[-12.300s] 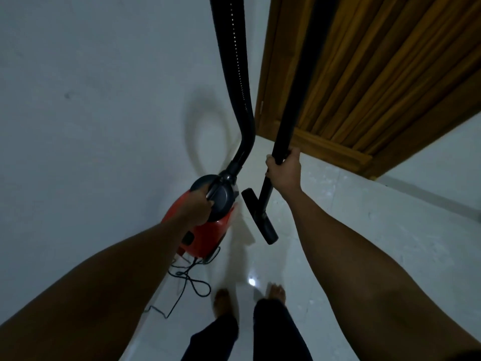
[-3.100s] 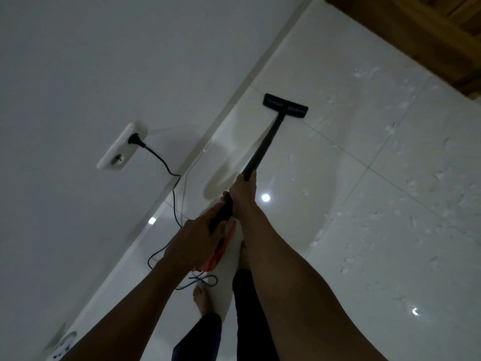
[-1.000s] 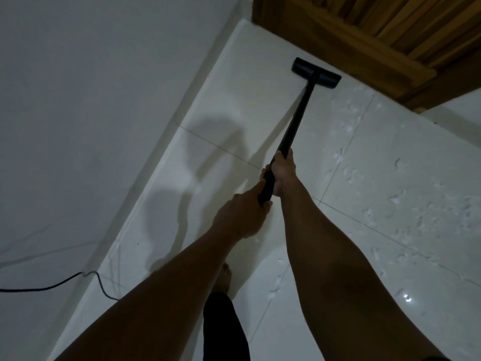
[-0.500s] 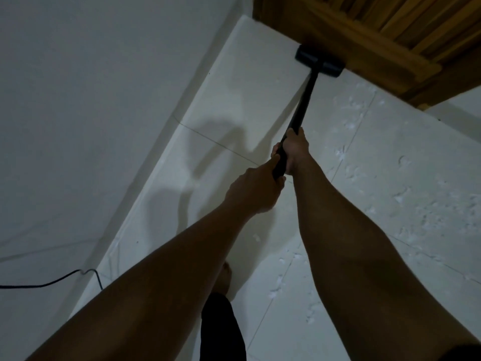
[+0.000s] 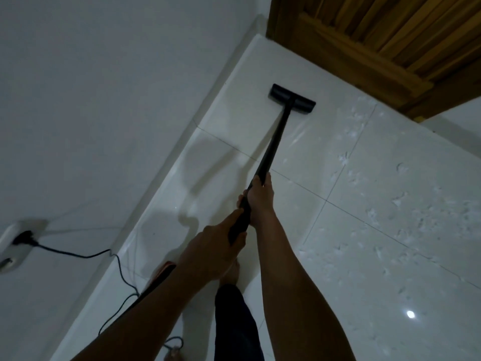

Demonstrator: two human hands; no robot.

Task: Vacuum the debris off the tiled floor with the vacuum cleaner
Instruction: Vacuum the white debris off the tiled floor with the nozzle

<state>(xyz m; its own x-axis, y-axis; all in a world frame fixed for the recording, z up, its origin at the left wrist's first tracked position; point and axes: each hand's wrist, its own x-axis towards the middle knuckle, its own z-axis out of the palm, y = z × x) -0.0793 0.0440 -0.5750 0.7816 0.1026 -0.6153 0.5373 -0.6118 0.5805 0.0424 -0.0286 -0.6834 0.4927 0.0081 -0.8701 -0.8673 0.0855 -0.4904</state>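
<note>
The black vacuum wand [image 5: 273, 147] runs from my hands up to its flat floor head [image 5: 292, 100], which rests on the white tiled floor [image 5: 260, 66] a little short of the wooden door. My right hand [image 5: 259, 196] grips the wand higher up. My left hand [image 5: 216, 251] grips its lower end just behind. White debris flecks [image 5: 426, 217] lie scattered over the tiles to the right of the wand. A sliver of the red vacuum body [image 5: 164, 269] shows behind my left forearm.
A white wall [image 5: 91, 100] runs along the left with a socket strip [image 5: 15, 243] and a black plug and cord [image 5: 78, 255] trailing to the floor. The wooden door [image 5: 377, 35] closes the far end. My bare feet and dark trouser leg [image 5: 234, 321] stand below my hands.
The floor head has pulled back from the door's foot toward me and my hands have drawn back lower in view. The view has swung left, showing the socket and cord.
</note>
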